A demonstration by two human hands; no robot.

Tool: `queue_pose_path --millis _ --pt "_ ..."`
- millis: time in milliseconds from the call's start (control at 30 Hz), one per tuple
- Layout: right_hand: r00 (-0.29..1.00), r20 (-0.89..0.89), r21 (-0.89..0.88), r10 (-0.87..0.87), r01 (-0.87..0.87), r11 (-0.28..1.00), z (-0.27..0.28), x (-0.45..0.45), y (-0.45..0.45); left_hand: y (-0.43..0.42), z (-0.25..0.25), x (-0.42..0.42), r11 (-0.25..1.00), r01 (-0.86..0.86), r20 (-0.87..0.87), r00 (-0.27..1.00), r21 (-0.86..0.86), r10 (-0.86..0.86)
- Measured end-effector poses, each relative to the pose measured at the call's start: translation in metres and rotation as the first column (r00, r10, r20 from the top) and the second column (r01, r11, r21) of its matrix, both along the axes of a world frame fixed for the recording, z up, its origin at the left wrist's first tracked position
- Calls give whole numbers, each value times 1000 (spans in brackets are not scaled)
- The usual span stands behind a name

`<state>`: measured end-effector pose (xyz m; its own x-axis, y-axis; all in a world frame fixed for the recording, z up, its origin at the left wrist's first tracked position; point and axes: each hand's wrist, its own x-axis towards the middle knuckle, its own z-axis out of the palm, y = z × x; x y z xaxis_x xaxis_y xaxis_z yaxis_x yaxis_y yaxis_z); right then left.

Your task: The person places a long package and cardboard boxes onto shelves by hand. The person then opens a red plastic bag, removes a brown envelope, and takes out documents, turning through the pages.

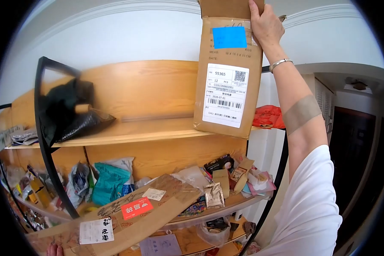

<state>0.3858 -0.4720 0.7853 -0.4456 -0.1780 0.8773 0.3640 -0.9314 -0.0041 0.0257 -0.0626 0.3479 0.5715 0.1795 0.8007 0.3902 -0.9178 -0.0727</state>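
Note:
High on the right, my right hand (268,26) is closed on the upper edge of a tall brown cardboard box (202,91). The box stands upright in front of the top shelf, its top flap raised. It bears a blue sticky note (229,37) and a white printed label (225,96). Down at the lower left, only the fingertips of my left hand (54,249) show. They are closed on a long flat cardboard package (166,209), which lies slanted across the lower shelves. A red sticker (136,208) and white labels are on it.
A wooden shelf unit with black metal posts (57,170) fills the view. A black plastic bag (68,111) and a red bag (269,116) lie on the top shelf (158,132). Below are a teal bag (109,182), a foil pouch (214,195) and several packets. A dark doorway stands right.

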Motion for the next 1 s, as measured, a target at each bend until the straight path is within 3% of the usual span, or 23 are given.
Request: queue_pose_path --millis 600,667,1000 --pt "996 55 -28 68 -67 997 -5 -16 1 7 7 5 995 70 -5 998 73 -70" --pt "997 34 -12 62 -62 998 -4 -17 2 13 -1 3 999 13 -47 999 -37 -15" --pt "997 51 -40 52 -50 998 -6 -19 0 14 2 6 998 57 -5 998 13 -57"
